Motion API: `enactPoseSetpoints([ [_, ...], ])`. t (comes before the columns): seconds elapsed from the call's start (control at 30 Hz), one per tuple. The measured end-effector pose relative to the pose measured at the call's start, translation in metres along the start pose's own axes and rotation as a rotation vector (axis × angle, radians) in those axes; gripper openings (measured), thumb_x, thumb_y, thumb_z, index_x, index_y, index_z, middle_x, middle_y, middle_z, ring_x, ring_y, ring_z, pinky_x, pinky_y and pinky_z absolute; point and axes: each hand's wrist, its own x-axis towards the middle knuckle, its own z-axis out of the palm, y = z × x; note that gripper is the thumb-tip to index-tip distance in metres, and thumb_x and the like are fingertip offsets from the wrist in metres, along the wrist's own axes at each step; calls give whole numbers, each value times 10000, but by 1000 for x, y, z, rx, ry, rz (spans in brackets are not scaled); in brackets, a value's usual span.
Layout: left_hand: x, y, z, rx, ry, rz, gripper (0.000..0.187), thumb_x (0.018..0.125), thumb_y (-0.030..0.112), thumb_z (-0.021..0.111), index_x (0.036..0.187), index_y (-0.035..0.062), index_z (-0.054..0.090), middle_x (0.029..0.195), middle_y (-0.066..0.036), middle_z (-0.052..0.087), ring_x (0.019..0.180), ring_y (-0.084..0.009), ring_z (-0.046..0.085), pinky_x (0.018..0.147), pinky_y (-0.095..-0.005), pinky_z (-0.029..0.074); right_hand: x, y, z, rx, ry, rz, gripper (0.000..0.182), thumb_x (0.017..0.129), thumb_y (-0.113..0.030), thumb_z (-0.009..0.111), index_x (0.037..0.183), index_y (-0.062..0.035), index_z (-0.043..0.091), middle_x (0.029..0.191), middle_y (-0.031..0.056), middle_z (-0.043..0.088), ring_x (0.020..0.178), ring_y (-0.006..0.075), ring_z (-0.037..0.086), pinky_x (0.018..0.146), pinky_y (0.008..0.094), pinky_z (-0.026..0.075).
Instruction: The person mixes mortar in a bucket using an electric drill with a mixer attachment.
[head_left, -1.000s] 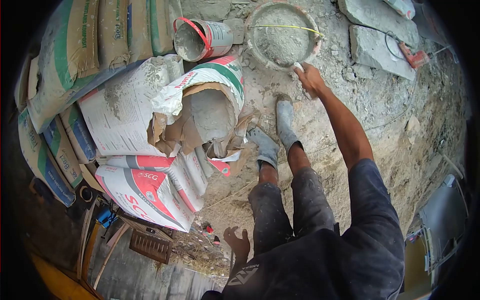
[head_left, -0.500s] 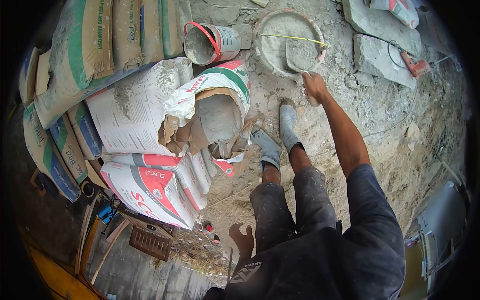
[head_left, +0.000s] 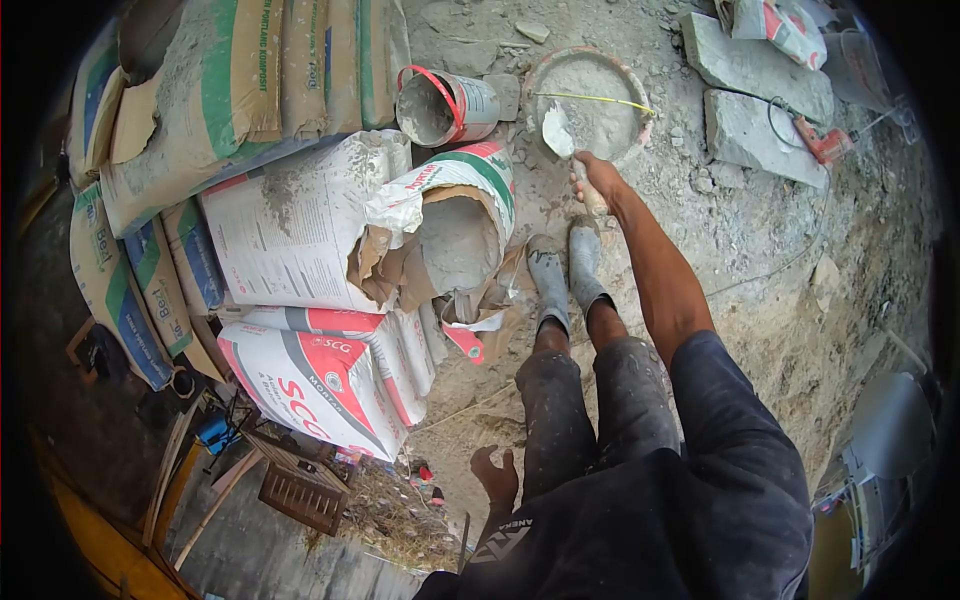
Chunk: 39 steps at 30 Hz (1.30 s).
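My right hand (head_left: 598, 184) is wrapped round the handle of a trowel (head_left: 558, 132). The trowel's pale blade is over the near left side of a round basin (head_left: 641, 90), beside its rim. Grey mortar mix (head_left: 608, 125) lies in the basin, and a thin yellow strip (head_left: 590, 98) spans it. My left hand (head_left: 497, 476) hangs by my left thigh, fingers apart, with nothing in it. Left of the basin stands an open mortar bag (head_left: 460, 240) with grey powder inside.
A bucket with a red handle (head_left: 478, 108) lies tilted by the basin. Stacked cement bags (head_left: 255, 80) and SCG mortar bags (head_left: 310, 385) fill the left. Stone slabs (head_left: 765, 135) and a red power drill (head_left: 825, 140) with a cord lie at right.
The trowel has moved left across the basin to its near left side, and its blade now shows a paler face. My feet are closer together. My left hand still hangs low.
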Motion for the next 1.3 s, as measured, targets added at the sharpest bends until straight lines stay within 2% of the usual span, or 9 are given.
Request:
enactPoseSetpoints([
  [0.13, 6, -6, 3, -25, -3, 6, 299, 703, 147, 649, 941, 23, 516, 990, -153, 493, 1022, -329, 405, 889, -437, 302, -26, 21, 7, 125, 57, -22, 248, 870, -318, 445, 898, -71, 458, 611, 21, 468, 421, 105, 424, 361, 248, 391],
  [0.53, 36, -23, -6, -127, -78, -50, 264, 687, 165, 636, 881, 3, 559, 958, -186, 518, 947, -343, 458, 851, -422, 352, -158, 184, 94, -448, -7, -114, 273, 813, -219, 540, 954, 11, 497, 669, 93, 527, 517, 158, 558, 394, 284, 440],
  [0.77, 56, -22, -2, -148, -49, -93, 291, 721, 194, 637, 893, -27, 557, 940, -196, 523, 934, -329, 468, 824, -411, 370, -82, 206, 135, -992, -47, -413, 471, 776, -257, 537, 1096, 77, 447, 900, 268, 580, 836, 361, 588, 768, 413, 447],
  [0.83, 67, -13, -2, -144, -90, -62, 296, 723, 196, 637, 899, -27, 554, 942, -192, 522, 933, -330, 467, 823, -408, 371, -88, 187, 128, -1156, -280, -391, 494, 769, -291, 545, 1084, 77, 448, 946, 301, 556, 933, 403, 542, 814, 433, 420],
  [0.97, 106, 40, 0, -82, -174, 149, 305, 727, 198, 633, 923, -18, 544, 938, -180, 518, 935, -331, 466, 824, -407, 371, -111, 149, 57, -1101, -111, -515, 461, 771, -290, 550, 1057, 63, 469, 957, 293, 555, 938, 391, 544, 809, 437, 419],
  [1.17, 216, 209, 24, 101, -122, 663, 467, 695, 202, 640, 1064, -22, 463, 1048, -195, 466, 1016, -362, 445, 884, -438, 344, -154, 132, -175, -620, 629, -438, 427, 779, -309, 551, 1039, 27, 512, 914, 279, 577, 913, 421, 541, 796, 451, 425],
  [1.23, 256, 274, 44, 172, -13, 811, 623, 689, 244, 650, 1182, -29, 384, 1176, -215, 421, 1122, -368, 391, 948, -439, 304, -206, 128, -232, -408, 762, -337, 366, 778, -260, 562, 1006, 24, 535, 776, 208, 616, 666, 292, 634, 665, 372, 488],
  [1.27, 273, 308, 50, 237, 6, 820, 696, 683, 274, 657, 1222, -32, 341, 1220, -220, 394, 1161, -364, 358, 972, -437, 281, -212, 149, -272, -402, 812, -355, 332, 794, -200, 532, 1035, 27, 505, 760, 139, 614, 565, 177, 604, 474, 297, 483],
  [1.3, 289, 342, 60, 294, 26, 830, 769, 677, 304, 663, 1263, -35, 298, 1265, -224, 367, 1200, -359, 324, 996, -435, 258, -231, 157, -295, -292, 839, -222, 299, 799, -200, 530, 1007, 14, 509, 768, 128, 609, 552, 174, 594, 465, 293, 479],
])
